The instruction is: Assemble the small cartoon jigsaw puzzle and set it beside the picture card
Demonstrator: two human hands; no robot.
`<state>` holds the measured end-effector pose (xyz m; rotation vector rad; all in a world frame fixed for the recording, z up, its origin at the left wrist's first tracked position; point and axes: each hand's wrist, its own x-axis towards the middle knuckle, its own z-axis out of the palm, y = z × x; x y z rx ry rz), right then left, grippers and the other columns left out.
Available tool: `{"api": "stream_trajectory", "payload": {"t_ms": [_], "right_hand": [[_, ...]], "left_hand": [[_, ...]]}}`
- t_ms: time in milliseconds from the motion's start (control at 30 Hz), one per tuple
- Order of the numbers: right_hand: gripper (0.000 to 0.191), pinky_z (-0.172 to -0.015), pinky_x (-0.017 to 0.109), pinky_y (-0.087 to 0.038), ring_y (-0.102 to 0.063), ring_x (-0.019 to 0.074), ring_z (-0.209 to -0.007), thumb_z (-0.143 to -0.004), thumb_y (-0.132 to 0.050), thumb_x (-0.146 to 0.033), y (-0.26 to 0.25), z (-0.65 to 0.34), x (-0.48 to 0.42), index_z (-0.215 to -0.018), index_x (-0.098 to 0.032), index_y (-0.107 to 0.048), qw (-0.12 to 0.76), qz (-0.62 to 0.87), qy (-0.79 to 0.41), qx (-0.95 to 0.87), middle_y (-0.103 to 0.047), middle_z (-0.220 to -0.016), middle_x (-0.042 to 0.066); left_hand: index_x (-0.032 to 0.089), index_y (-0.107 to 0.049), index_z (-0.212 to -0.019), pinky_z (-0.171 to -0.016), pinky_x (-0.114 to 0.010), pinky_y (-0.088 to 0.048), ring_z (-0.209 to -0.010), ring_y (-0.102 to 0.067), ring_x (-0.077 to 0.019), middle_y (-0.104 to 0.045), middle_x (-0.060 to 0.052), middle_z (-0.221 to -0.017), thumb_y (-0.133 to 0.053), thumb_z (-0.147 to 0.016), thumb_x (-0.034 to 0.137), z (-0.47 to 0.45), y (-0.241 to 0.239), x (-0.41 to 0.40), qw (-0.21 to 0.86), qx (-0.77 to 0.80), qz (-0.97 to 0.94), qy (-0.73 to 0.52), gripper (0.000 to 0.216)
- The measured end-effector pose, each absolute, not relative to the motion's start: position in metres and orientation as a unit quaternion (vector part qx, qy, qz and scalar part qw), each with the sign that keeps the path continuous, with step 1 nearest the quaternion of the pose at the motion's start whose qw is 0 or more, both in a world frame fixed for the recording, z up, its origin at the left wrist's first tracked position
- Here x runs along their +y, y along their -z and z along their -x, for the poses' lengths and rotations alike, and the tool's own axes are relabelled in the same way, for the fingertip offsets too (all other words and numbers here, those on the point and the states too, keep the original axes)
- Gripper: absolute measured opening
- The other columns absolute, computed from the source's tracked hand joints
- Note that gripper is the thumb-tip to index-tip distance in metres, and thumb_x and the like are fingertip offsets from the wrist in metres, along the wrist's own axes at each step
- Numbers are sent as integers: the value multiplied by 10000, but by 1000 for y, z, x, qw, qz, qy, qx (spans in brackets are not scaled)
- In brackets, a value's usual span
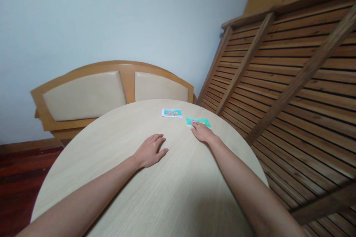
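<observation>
Two small colourful cards lie at the far side of a round light-wood table [155, 200]. One is a card with a white border [172, 113]; the other is a teal card [198, 121] to its right. My right hand [202, 132] rests flat on the table, and its fingertips touch the near edge of the teal card. Palm down near the table's middle lies my left hand [150, 150], with its fingers slightly apart and nothing in it. It sits well short of both cards.
Behind the table, a wooden headboard [111, 92] with two beige padded panels leans against a pale blue wall. A slatted wooden bed frame [292, 81] stands tilted at the right, close to the table's edge. Dark red wooden floor [16, 177] shows at the left.
</observation>
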<state>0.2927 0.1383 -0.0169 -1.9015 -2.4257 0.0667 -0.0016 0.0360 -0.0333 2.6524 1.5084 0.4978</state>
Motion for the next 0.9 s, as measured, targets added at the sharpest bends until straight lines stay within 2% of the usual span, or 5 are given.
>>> {"api": "stream_trajectory", "payload": {"t_ms": [133, 367, 700, 833, 900], "right_hand": [[725, -1191, 430, -198, -184, 261, -1481, -993, -304, -576, 20, -293, 162, -1577, -153, -234, 7, 662, -58, -747, -179, -1605, 79], [826, -1190, 529, -116, -44, 266, -1506, -935, -236, -714, 24, -294, 193, -1599, -237, -110, 16, 693, -89, -715, -34, -1626, 21], [846, -1209, 460, -108, -13, 261, -1507, -928, -201, -736, 38, -295, 205, -1602, -235, -93, 56, 695, -45, -716, -30, -1626, 0], [864, -1211, 439, -96, 60, 286, -1499, -935, -199, -727, 36, -289, 184, -1600, -181, -122, 34, 670, -31, -741, 38, -1624, 26], [854, -1211, 449, -80, 62, 273, -1501, -929, -178, -741, 35, -285, 169, -1596, -208, -159, 17, 654, -44, -755, 38, -1623, 18]], "left_hand": [[119, -554, -1342, -1166, -388, -300, -1355, -395, -238, -450, -104, -1451, -427, -964, 496, 1, 33, 36, 28, 492, -856, -156, 548], [132, -546, -1352, -1176, -383, -284, -1368, -373, -228, -436, -92, -1462, -426, -960, 488, 0, 29, 33, 40, 498, -853, -150, 543], [146, -531, -1387, -1207, -393, -226, -1424, -297, -250, -393, -78, -1501, -441, -940, 514, 0, 26, 33, 58, 509, -848, -134, 587], [166, -467, -1465, -1219, -414, -176, -1464, -216, -273, -314, -64, -1553, -415, -943, 551, 0, 24, 33, 64, 517, -847, -106, 650], [195, -444, -1487, -1213, -443, -178, -1471, -195, -289, -286, -54, -1567, -402, -943, 575, 0, 24, 32, 66, 519, -847, -99, 665]]}}
